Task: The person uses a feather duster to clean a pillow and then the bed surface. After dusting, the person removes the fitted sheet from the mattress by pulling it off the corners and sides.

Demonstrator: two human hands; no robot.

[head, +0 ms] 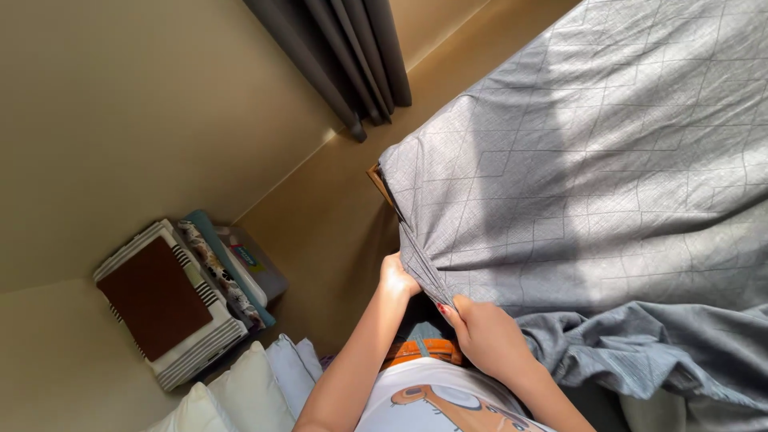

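Hands first: the left hand [398,278] is closed on the edge of the grey sheet [608,184] at the side of the bed [376,178], fingers tucked in where the cloth folds down over the mattress. The right hand [486,336] is clamped on the same edge just beside it, pinching a pleat of fabric. Most of the sheet lies flat and fairly smooth over the bed, sunlit, and its near corner looks covered. By the right arm a bunched grey heap [640,352] is not yet spread, so I'd judge the work partly done. On the floor by the wall lean a stack of books [184,300], white pillows [256,384] and a dark curtain [352,56].
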